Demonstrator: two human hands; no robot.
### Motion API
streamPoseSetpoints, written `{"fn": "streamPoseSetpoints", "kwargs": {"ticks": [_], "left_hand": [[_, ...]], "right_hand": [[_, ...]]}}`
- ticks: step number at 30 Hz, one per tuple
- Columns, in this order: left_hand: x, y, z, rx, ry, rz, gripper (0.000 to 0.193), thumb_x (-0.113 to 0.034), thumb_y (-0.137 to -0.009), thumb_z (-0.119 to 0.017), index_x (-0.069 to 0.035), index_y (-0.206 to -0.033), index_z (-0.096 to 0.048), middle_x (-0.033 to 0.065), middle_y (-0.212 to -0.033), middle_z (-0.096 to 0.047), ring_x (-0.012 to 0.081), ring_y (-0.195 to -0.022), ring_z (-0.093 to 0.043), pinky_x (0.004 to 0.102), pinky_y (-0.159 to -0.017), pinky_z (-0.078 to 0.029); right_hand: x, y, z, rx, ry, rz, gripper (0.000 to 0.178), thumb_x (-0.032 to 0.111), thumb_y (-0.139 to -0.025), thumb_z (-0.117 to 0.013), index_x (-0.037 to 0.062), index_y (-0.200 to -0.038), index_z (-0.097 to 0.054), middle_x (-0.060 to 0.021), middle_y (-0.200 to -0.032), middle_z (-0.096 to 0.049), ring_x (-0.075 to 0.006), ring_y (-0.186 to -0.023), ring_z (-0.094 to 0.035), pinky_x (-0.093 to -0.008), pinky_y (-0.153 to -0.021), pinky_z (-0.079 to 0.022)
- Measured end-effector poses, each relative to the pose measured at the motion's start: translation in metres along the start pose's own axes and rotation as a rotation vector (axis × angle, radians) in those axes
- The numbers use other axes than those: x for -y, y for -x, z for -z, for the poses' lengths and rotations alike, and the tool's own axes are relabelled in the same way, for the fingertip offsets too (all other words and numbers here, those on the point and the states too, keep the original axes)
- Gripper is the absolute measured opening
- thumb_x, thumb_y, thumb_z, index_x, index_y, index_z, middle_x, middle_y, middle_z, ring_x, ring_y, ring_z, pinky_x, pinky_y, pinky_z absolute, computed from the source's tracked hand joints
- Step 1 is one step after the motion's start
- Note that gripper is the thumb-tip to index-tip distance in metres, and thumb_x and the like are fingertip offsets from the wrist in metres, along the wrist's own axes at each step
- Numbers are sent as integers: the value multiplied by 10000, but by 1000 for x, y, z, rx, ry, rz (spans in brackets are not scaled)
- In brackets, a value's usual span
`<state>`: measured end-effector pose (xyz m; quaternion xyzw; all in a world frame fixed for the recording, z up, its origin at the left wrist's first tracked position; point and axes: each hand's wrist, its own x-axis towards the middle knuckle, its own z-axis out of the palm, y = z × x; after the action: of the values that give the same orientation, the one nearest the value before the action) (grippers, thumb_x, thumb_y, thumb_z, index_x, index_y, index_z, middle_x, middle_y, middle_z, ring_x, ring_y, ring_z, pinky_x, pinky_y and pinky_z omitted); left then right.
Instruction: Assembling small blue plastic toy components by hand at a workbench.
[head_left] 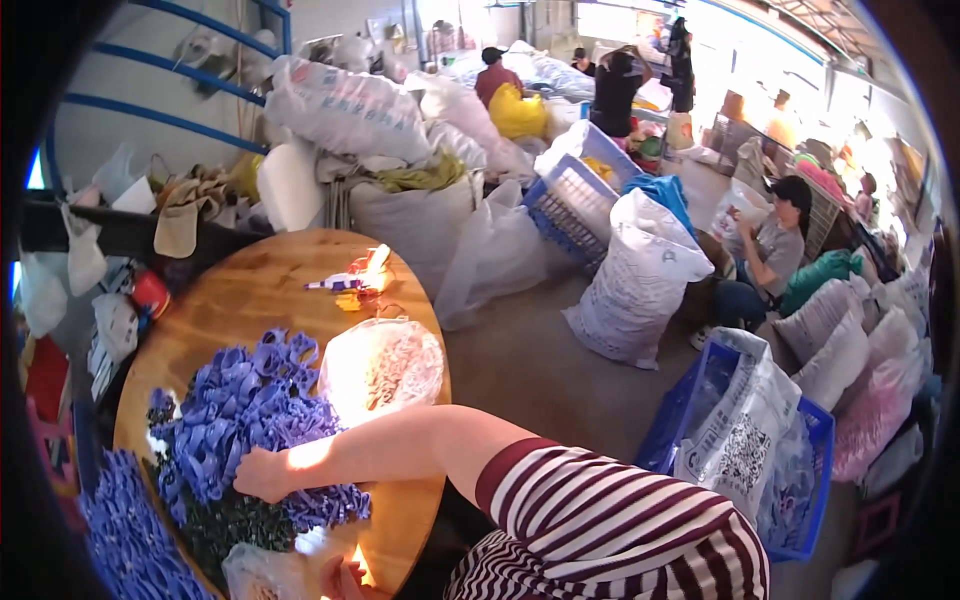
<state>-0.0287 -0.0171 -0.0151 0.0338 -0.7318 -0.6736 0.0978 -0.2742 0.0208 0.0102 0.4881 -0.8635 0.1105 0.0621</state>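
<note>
My right hand (262, 474) reaches across the round wooden table (415, 300), its fingers curled down at the near edge of a heap of purple looped straps (235, 400). What lies under the fingers is hidden. Dark green pieces (240, 530) are spread just below that hand. At the lower edge of the view my left hand (345, 578) shows only in part, fingers bent together; what they hold cannot be made out. Beside it sits a clear plastic bag (258, 570). Behind my right forearm, a clear bag of pale small pieces (390, 368) stands on the table.
More purple straps (135, 530) lie at the table's left. A white-and-purple tube (330, 285) rests at its far side. Blue crates (810, 490) and a white sack (640, 280) stand on the floor to the right. A person (780, 230) sits beyond them; large stuffed sacks (345, 110) are piled behind.
</note>
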Motion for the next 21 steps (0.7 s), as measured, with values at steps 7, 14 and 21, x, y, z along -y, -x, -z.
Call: {"fn": "streamPoseSetpoints", "kwargs": {"ticks": [7, 14, 21], "left_hand": [[-4, -6, 9, -15, -290, -203, 203, -164, -866, -566, -11, -995, -599, 42, -799, -609, 115, -693, -545, 224, -623, -457], [13, -17, 19, -111, 375, 121, 236, -66, -837, -542, -4, -1064, -567, 105, -1003, -592, 174, -859, -567, 268, -691, -470], [-24, -29, -17, -64, 132, -85, 315, -223, -965, -353, -8, -1135, -508, 111, -1047, -589, 186, -963, -578, 289, -767, -488]], "right_hand": [[-18, 10, 27, -399, -563, 115, 386, 206, -561, -666, 24, -895, -600, -153, -848, -603, -327, -831, -582, -399, -716, -466], [30, 63, 94, -267, -1241, -85, 345, 171, -672, -598, -7, -966, -574, -107, -775, -604, -181, -660, -597, -323, -605, -470], [27, 138, 53, -511, -450, 344, 313, 70, -659, -606, 16, -968, -605, -146, -993, -607, -254, -873, -607, -326, -718, -504]]}}
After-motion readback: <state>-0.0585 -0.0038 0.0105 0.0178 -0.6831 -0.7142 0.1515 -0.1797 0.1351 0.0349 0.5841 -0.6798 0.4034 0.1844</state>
